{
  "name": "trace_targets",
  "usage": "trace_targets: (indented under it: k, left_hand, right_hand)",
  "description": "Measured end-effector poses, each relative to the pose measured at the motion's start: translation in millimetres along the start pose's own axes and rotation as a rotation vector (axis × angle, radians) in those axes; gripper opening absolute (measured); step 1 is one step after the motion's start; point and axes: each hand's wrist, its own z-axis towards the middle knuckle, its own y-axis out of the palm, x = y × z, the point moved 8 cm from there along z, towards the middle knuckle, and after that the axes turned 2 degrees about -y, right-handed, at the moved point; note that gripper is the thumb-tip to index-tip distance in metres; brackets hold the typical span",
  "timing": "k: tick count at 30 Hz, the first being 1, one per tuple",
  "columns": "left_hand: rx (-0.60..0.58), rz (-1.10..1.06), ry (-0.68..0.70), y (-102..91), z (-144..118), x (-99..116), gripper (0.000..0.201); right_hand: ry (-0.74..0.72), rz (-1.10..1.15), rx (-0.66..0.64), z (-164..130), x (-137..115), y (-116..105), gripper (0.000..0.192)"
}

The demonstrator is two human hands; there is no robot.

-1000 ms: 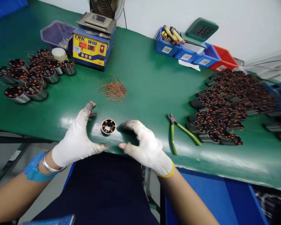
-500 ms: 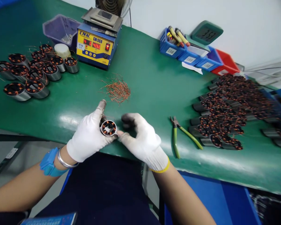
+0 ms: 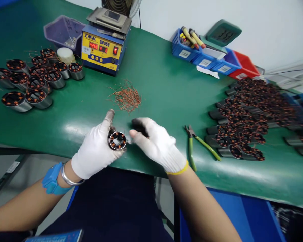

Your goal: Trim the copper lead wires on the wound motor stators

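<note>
White glove cloth covers both hands, and the left hand (image 3: 94, 149) is wrapped around a metal cylinder (image 3: 123, 139) with copper coils inside, near the front edge of the counter (image 3: 164, 90). Its coil end faces up, probably so that the windings can be seen and reached; whether its base touches the counter is hidden. Loose copper wire (image 3: 127, 97) lies in a heap just beyond it, perhaps put there to keep scraps together and within reach. Pliers (image 3: 190, 134) rest to the right with their handles towards the person, a handy angle for picking up. More cylinders stand in a small group (image 3: 37, 84) on the left and lie in a larger group (image 3: 238, 131) on the right, seemingly kept apart as two lots.

On the left hand, the thumb runs along the near side and the index finger points away. The right hand (image 3: 155, 144) is just beside the cylinder, fingers curled and thumb close to them; blur and the glove leave me unable to tell whether it pinches anything.
</note>
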Motion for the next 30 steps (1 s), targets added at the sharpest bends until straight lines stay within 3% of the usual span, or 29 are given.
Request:
trace_targets:
  k: [2, 4, 10, 11, 13, 15, 17, 19, 25, 28, 30]
  left_hand:
    - [0.0, 0.007, 0.024, -0.2, -0.8, 2.5, 0.1]
    - [-0.004, 0.023, 0.046, 0.4, -1.0, 5.3, 0.098]
    - [-0.043, -0.025, 0.047, 0.5, -1.4, 3.8, 0.097]
    - [-0.046, -0.04, 0.037, -1.6, -2.2, 2.0, 0.098]
    - [-0.028, -0.031, 0.037, -9.2, -4.6, -0.3, 0.092]
    - [-0.013, 0.05, 0.09, -17.0, -8.0, 2.8, 0.069]
    - [-0.022, 0.162, 0.155, -20.3, -12.0, 7.9, 0.041]
    - [-0.035, 0.256, 0.209, -20.1, -16.1, 13.1, 0.028]
    - [0.126, 0.355, 0.368, -29.8, -26.0, 31.3, 0.028]
    - [0.019, 0.358, 0.536, -22.7, -29.0, 43.0, 0.025]
    - [-0.032, 0.288, 0.546, -22.2, -26.2, 45.8, 0.02]
  right_hand:
    - [-0.069, 0.099, -0.082, 5.1, -12.2, 12.0, 0.018]
    - [-0.104, 0.097, -0.06, 8.5, -12.1, 15.8, 0.016]
    - [-0.121, -0.274, 0.238, -2.8, 13.0, -12.3, 0.016]
    - [-0.178, -0.252, 0.308, -8.5, 8.7, -20.2, 0.014]
    - [-0.37, -0.151, 0.406, -21.8, -8.8, -30.6, 0.03]
    - [-0.582, -0.072, 0.352, -32.5, -29.5, -25.6, 0.048]
    - [-0.718, -0.058, 0.21, -37.8, -44.1, -8.7, 0.048]
    - [-0.76, -0.061, 0.147, -38.3, -49.1, 4.8, 0.042]
    - [-0.722, 0.0, 0.108, -32.9, -43.0, 17.7, 0.038]
    - [-0.719, 0.02, 0.133, -34.2, -41.8, 15.7, 0.038]
    - [-0.724, 0.021, 0.146, -35.2, -41.6, 15.8, 0.037]
